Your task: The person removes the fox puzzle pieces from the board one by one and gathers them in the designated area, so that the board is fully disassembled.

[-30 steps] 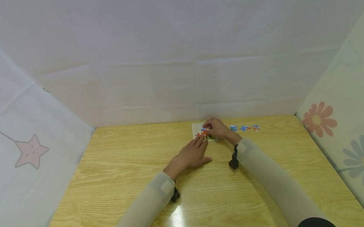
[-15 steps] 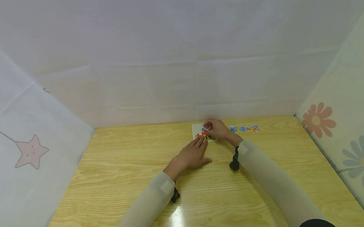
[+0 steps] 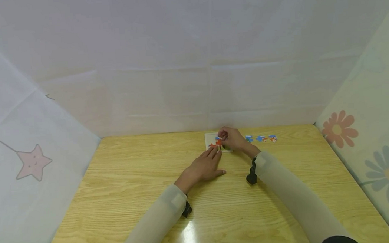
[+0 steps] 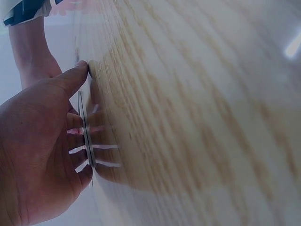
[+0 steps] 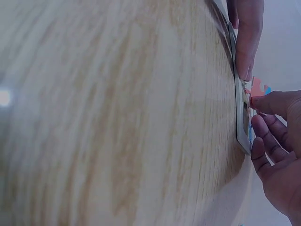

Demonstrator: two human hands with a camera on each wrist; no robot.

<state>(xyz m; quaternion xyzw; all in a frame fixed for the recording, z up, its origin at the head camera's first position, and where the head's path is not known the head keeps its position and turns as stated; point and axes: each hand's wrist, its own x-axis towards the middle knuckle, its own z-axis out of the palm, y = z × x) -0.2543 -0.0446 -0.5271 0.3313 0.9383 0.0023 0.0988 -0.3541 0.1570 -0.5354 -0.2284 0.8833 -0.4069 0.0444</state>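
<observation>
I see the right hand [image 3: 232, 138] pinching a red-and-blue jigsaw piece [image 3: 218, 141], the left hand [image 3: 204, 166] straight-fingered on a pale rectangular board [image 3: 210, 137].

Offers passage across the table [image 3: 117, 167] left of the left hand [image 3: 205, 166], between the sleeves [image 3: 157, 220], and right of the right hand [image 3: 233, 139] past flat puzzle pieces [image 3: 261, 138]. Meets the left hand at the near edge of the puzzle board [image 3: 209, 137], the right hand above its right part, and the white sheet [image 3: 160, 101] close behind.

Wood-grain table [image 3: 134, 169]; on it pale-rimmed puzzle board [image 3: 209, 138], loose puzzle pieces [image 3: 260, 138] to right
</observation>
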